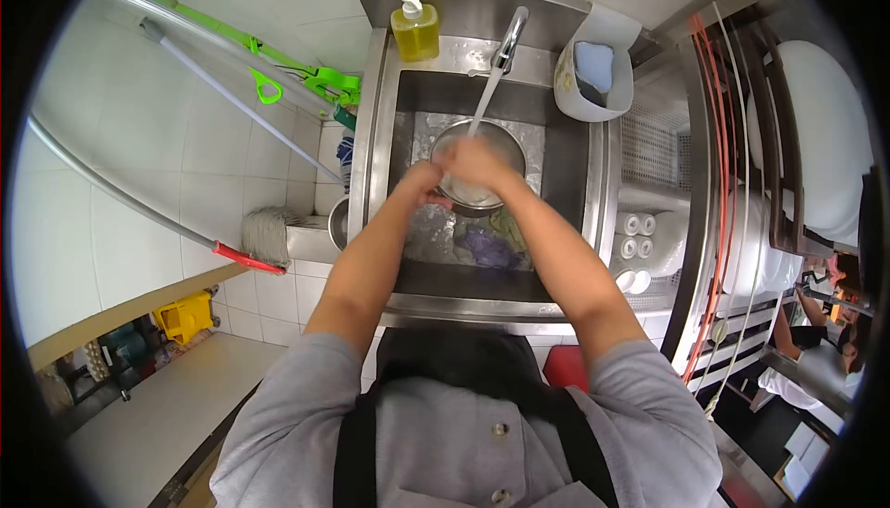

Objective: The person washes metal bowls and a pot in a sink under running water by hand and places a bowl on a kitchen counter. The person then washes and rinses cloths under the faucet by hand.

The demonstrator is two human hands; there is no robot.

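A round metal bowl sits in the steel sink, under water running from the tap. My left hand is at the bowl's left rim, its fingers partly curled around the edge. Over the bowl's upper left part is my right hand, closed, with its fingertips hidden; what it holds I cannot make out. Below the bowl, a purple cloth and a greenish cloth lie in the shallow water on the sink floor.
A yellow soap bottle stands at the sink's back left corner. At back right, a white container holds a blue sponge. Mop handles and a mop head are on the left. White cups stand right. Another person is far right.
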